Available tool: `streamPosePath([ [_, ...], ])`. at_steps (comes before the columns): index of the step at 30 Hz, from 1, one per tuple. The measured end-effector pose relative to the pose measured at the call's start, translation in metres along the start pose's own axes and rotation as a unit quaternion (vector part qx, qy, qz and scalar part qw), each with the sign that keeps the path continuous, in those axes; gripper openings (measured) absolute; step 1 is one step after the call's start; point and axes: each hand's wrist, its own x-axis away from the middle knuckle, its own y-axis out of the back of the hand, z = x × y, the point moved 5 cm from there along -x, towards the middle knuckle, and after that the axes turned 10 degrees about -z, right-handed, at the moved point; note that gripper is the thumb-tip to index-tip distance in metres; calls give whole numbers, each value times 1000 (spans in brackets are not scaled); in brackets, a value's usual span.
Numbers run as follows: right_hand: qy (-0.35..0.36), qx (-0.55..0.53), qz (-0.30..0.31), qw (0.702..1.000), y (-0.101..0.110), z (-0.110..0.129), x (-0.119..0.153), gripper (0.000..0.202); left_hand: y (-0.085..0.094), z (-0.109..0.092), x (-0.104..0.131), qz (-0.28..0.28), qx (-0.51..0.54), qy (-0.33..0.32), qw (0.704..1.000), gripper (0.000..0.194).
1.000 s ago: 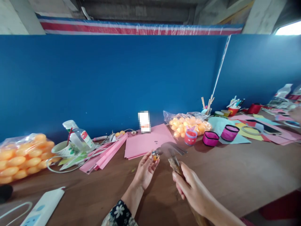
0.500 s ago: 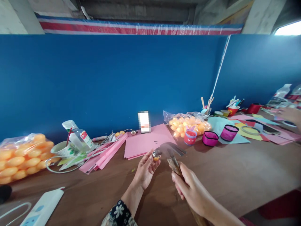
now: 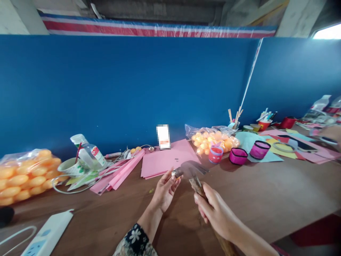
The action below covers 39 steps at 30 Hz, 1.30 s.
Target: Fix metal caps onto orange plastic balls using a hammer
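My left hand (image 3: 165, 192) pinches a small round orange and silver piece (image 3: 175, 173) between fingertips, held just above the brown table (image 3: 266, 199). My right hand (image 3: 215, 211) grips the wooden handle of a hammer (image 3: 195, 181). The hammer's metal head is blurred and sits right beside the small piece, touching or nearly touching it. A stack of pink paper sheets (image 3: 165, 160) lies just behind both hands.
Bags of orange balls lie at the left (image 3: 23, 176) and at the back middle (image 3: 215, 138). A cup and bottle (image 3: 85, 156), pink strips (image 3: 119, 176), small pink and red tubs (image 3: 238, 156), coloured papers at right (image 3: 306, 147) and a white power strip (image 3: 45, 236) crowd the table. A blue partition stands behind.
The hammer head has stayed close to the small piece with slight blurred motion. Another person's hand that showed at the far right half a second ago is gone.
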Motion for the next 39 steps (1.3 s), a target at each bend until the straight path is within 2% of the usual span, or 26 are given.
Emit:
streamPosePath([
  [5,13,5,-13,1000,1,0,-1,16,3,2,-3,-13,7,0,1000,35],
  [13,10,-13,-5,1000,0,1,0,17,6,2,-5,-5,11,-4,1000,40],
  [20,5,6,3,1000,-5,-4,1,19,4,1,-4,17,22,-20,999,27],
  [27,17,16,-12,1000,-2,-2,2,18,9,2,-5,-18,8,-7,1000,20],
  [33,9,-1,0,1000,-1,-1,3,18,6,0,-5,-6,8,-8,1000,17],
  [39,7,3,-3,1000,-2,-3,4,18,5,-1,-3,-12,18,-10,1000,27],
])
